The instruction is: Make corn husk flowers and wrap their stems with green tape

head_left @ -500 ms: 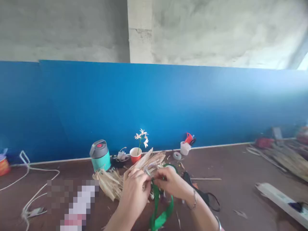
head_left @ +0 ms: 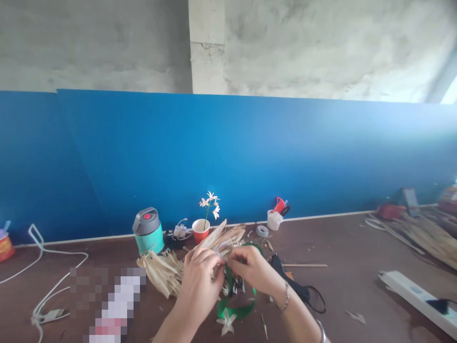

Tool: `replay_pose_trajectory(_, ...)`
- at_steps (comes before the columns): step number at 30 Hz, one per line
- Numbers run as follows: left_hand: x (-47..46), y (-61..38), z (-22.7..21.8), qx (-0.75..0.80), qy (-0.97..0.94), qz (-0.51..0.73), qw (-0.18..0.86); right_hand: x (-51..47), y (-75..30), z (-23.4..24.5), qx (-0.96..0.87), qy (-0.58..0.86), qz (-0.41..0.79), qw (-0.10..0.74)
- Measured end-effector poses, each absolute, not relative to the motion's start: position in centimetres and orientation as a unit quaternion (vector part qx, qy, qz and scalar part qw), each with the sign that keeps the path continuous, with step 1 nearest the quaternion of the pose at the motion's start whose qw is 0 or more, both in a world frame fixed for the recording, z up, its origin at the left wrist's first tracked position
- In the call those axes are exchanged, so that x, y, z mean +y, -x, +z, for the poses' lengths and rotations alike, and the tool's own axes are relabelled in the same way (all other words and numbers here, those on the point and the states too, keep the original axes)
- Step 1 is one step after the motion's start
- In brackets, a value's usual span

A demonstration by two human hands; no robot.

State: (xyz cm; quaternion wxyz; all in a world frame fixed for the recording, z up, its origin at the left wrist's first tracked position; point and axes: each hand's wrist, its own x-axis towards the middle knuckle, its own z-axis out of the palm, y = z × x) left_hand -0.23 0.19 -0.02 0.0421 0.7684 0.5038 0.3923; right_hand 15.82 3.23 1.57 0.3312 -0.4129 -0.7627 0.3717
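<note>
My left hand (head_left: 203, 276) is closed, fingertips pinched together, with a thin pale piece showing above its knuckles; what it grips is mostly hidden. Close against it, my right hand (head_left: 248, 264) pinches a strip of green tape (head_left: 246, 310). The tape hangs below the fingertips in a loop and curves up again by the right wrist. A white star-shaped flower (head_left: 227, 322) shows at the loop's lower left; whether it is attached to anything I cannot see. Behind the hands spreads a pile of dry pale husks (head_left: 162, 274).
A teal jar (head_left: 149, 238), a red cup (head_left: 201, 231) holding a flower stem, a tape roll (head_left: 263, 231) and a white tool cup (head_left: 274, 220) stand at the back. To the right lie a thin stick (head_left: 305, 266), a black strap (head_left: 300, 288) and a power strip (head_left: 417, 300).
The green tape has swung into a rounder loop, and the white flower now shows at its lower edge. Both hands stay nearly in place, fingertips shifting slightly.
</note>
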Motion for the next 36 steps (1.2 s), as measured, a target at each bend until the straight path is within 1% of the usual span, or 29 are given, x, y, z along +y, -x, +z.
replay_pose_trajectory(3,0.3,1.1,0.4,0.507,-0.749,0.399,0.153,3.4,-16.4,1.7,-0.757,0.4,0.396,0.331)
replay_pose_trajectory(5,0.1,1.6,0.9,0.482,-0.739,0.415,0.222,3.5,-16.7,1.8,-0.76,0.399,0.388,0.335)
replay_pose_trajectory(9,-0.3,2.2,1.8,0.464,-0.711,0.433,0.303,3.4,-16.9,2.3,-0.767,0.417,0.354,0.335)
replay_pose_trajectory(11,-0.3,2.1,2.0,0.462,-0.7,0.451,0.305,3.3,-16.9,2.4,-0.77,0.418,0.35,0.331)
replay_pose_trajectory(15,-0.2,1.7,1.7,0.466,-0.711,0.46,0.258,3.1,-16.8,2.4,-0.785,0.388,0.355,0.329)
replay_pose_trajectory(18,-0.1,1.4,1.5,0.488,-0.734,0.416,0.223,2.9,-16.7,2.2,-0.802,0.372,0.337,0.324)
replay_pose_trajectory(22,-0.2,1.2,1.6,0.498,-0.761,0.36,0.206,2.7,-16.5,2.1,-0.826,0.365,0.3,0.307)
replay_pose_trajectory(28,-0.3,1.3,1.5,0.493,-0.764,0.351,0.224,2.0,-16.2,2.5,-0.834,0.386,0.286,0.273)
replay_pose_trajectory(33,-0.1,1.5,1.5,0.485,-0.755,0.363,0.249,2.1,-16.3,2.5,-0.824,0.406,0.308,0.246)
replay_pose_trajectory(36,0.0,1.5,1.5,0.476,-0.752,0.373,0.263,2.3,-16.5,2.4,-0.825,0.403,0.302,0.256)
